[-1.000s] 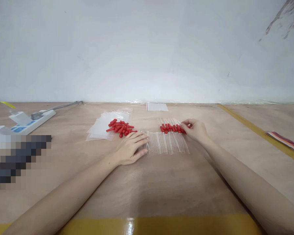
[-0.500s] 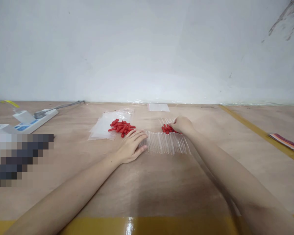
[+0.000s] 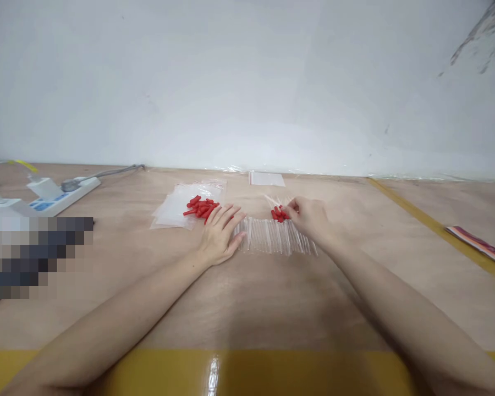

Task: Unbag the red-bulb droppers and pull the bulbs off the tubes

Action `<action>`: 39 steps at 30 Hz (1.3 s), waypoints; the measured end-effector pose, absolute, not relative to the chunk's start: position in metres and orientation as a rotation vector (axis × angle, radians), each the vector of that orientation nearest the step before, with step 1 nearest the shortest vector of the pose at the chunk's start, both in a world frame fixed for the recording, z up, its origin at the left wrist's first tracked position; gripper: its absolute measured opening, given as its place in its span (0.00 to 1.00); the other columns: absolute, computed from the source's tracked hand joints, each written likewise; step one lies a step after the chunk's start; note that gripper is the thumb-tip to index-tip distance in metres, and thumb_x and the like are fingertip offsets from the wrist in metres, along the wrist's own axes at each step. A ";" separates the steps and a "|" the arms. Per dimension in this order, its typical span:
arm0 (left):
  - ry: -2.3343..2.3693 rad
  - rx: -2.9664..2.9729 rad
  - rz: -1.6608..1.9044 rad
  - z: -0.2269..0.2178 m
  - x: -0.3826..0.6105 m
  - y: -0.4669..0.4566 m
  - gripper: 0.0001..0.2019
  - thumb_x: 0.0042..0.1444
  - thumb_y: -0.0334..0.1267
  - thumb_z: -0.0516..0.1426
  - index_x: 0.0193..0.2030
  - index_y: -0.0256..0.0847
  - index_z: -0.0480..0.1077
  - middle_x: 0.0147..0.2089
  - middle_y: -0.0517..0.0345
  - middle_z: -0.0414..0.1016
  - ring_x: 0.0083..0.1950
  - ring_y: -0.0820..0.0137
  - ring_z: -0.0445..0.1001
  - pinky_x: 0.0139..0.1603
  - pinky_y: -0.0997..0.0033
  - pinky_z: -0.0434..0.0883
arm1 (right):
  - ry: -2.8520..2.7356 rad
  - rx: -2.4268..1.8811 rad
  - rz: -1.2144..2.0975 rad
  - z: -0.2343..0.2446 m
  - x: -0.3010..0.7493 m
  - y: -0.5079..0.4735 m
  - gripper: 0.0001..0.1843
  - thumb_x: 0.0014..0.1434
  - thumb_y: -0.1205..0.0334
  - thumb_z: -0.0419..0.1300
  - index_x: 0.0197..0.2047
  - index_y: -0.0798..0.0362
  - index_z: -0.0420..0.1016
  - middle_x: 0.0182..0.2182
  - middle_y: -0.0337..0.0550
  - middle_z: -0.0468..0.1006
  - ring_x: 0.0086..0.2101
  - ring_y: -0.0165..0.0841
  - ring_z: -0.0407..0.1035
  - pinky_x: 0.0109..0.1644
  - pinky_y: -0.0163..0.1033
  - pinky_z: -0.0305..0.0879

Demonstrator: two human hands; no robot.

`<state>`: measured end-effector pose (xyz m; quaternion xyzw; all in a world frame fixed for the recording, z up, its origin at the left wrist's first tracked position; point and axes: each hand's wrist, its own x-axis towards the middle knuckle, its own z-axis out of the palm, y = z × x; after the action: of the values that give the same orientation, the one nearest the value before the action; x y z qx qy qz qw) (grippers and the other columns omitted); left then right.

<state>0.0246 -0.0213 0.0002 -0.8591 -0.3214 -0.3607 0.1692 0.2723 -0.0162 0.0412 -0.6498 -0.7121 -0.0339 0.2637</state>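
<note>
A row of thin clear tubes [image 3: 272,236] lies side by side on the table. My left hand [image 3: 219,236] rests flat with its fingers spread, palm down at the row's left end, beside a heap of red rubber bulbs [image 3: 198,208]. Behind the row sits a smaller group of red bulbs [image 3: 279,213] with thin clear tubes pointing away from them. At that group's right side my right hand [image 3: 312,219] is closed in a pinch. Whatever lies between its fingertips is hidden.
Clear plastic bags [image 3: 171,206] lie partly under the left heap. A white packet [image 3: 267,179] is near the wall. On the left are a power strip [image 3: 76,195] with plugs and a blurred-out dark object [image 3: 45,258]. A striped strip [image 3: 478,245] lies far right.
My right hand has shifted slightly left along the red bulbs, its wrist lower over the row's right end. My left hand's fingers have spread apart. The camera view has tilted slightly.
</note>
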 end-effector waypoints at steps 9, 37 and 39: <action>-0.648 -2.290 -0.789 0.015 0.039 -0.021 0.09 0.59 0.36 0.51 0.45 0.48 0.68 0.35 0.63 0.76 0.40 0.70 0.70 0.58 0.53 0.49 | -2.045 -0.981 -0.403 0.001 0.244 -0.057 0.07 0.58 0.59 0.55 0.33 0.53 0.69 0.28 0.38 0.76 0.32 0.28 0.66 0.46 0.38 0.52; -0.437 -2.260 -0.974 0.017 0.035 -0.032 0.03 0.53 0.32 0.55 0.33 0.44 0.69 0.21 0.70 0.71 0.29 0.75 0.68 0.49 0.54 0.50 | -2.249 -1.262 0.232 0.017 0.235 -0.066 0.19 0.59 0.49 0.51 0.24 0.48 0.74 0.20 0.33 0.73 0.30 0.28 0.63 0.51 0.45 0.40; -0.436 -2.265 -0.964 0.017 0.033 -0.031 0.03 0.53 0.33 0.55 0.33 0.44 0.69 0.21 0.70 0.72 0.29 0.74 0.68 0.48 0.55 0.51 | -2.249 -1.287 0.294 0.019 0.237 -0.066 0.20 0.59 0.49 0.51 0.23 0.48 0.74 0.19 0.32 0.72 0.30 0.27 0.63 0.51 0.45 0.38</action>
<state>0.0326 -0.0312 0.0172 -0.8598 -0.1654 -0.3660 0.3153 0.2368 -0.0660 0.0188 -0.4761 -0.8319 0.1087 0.2637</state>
